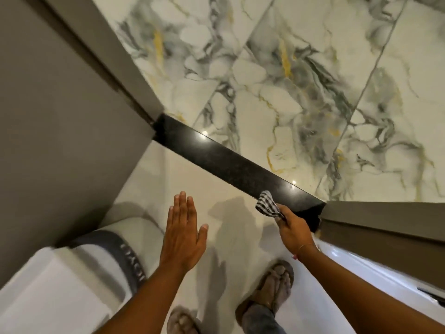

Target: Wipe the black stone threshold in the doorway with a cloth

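A person stands at a doorway, two feet in grey slippers (269, 290) planted on the pale floor (187, 174) at the bottom of the view. The left hand (184, 233) hovers flat over that floor, fingers (181, 203) straight and together with the thumb out, holding nothing. The right hand (292, 231) reaches further forward, its fingers (281, 216) clamped on a bunched striped cloth (267, 206) (black and white, most of it wadded in the fist). The cloth's free end touches the near edge of the black stone threshold (228, 165), close to its right end.

The threshold runs diagonally across the doorway, from the grey door frame (79, 104) on the left to the grey frame (385, 213) on the right. Only a corner of cloth meets the stone, so the stroke would likely go better with the cloth flattened under the palm and drawn along the full length toward the left frame, then over the front face. The right end, tucked against the frame beside the wrist, looks the awkward spot. A white fixture with a dark band (115, 256) crowds the left foreground and may limit room to crouch. Beyond the stone lies glossy veined marble tile (277, 80), with ceiling-light glints showing.
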